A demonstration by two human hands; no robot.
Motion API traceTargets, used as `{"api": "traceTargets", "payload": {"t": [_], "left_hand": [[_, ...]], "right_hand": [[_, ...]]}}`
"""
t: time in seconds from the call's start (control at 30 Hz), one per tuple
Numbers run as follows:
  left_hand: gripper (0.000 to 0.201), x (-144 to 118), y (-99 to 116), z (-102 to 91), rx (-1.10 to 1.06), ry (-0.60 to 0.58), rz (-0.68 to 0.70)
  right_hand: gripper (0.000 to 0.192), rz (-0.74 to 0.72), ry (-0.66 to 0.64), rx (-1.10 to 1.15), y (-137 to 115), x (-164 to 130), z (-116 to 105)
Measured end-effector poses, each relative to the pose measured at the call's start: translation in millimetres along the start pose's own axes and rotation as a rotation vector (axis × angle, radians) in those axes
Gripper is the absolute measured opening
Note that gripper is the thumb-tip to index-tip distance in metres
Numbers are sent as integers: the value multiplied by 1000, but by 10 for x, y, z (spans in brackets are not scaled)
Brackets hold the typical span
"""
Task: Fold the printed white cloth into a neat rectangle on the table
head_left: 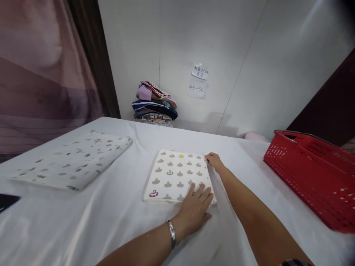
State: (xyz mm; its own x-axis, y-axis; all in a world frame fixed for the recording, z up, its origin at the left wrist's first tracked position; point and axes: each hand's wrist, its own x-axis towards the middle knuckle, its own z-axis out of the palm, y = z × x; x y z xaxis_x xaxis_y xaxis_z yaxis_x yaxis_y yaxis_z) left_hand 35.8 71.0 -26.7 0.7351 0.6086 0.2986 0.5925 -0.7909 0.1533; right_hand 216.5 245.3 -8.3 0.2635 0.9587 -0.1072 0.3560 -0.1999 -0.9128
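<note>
Here: folded patterned cloth (pixel 177 175) lying flat mid-table (pixel 116 218) on white cover. Left hand (pixel 194 210) pressed palm-down on near right corner of it, fingers spread, grasping nothing; silver bracelet (pixel 172 233) on wrist. Right hand (pixel 214 160) at far right corner, fingertips pinching the edge. Second folded cloth (pixel 73 160) well apart to left. Red basket (pixel 313 175) at right. Stack of folded clothes (pixel 155 103) against wall.

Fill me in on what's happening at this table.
A person has both hands on a folded patterned cloth lying on the white table. The left hand lies flat on its near edge; the right hand touches its far right corner. Another folded cloth lies to the left, a red basket to the right.
</note>
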Motion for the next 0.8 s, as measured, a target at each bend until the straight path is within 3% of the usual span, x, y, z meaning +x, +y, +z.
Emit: {"api": "traceTargets", "payload": {"t": [0.13, 0.3, 0.8], "left_hand": [[57, 0, 0, 6, 0, 6, -6], [58, 1, 11, -19, -9, 11, -11], [60, 0, 3, -29, -51, -13, -16]], "right_hand": [[7, -42, -71, 27, 5, 22, -48], [30, -48, -216, 48, 15, 71, -122], [41, -92, -449, 48, 24, 261, -221]]}}
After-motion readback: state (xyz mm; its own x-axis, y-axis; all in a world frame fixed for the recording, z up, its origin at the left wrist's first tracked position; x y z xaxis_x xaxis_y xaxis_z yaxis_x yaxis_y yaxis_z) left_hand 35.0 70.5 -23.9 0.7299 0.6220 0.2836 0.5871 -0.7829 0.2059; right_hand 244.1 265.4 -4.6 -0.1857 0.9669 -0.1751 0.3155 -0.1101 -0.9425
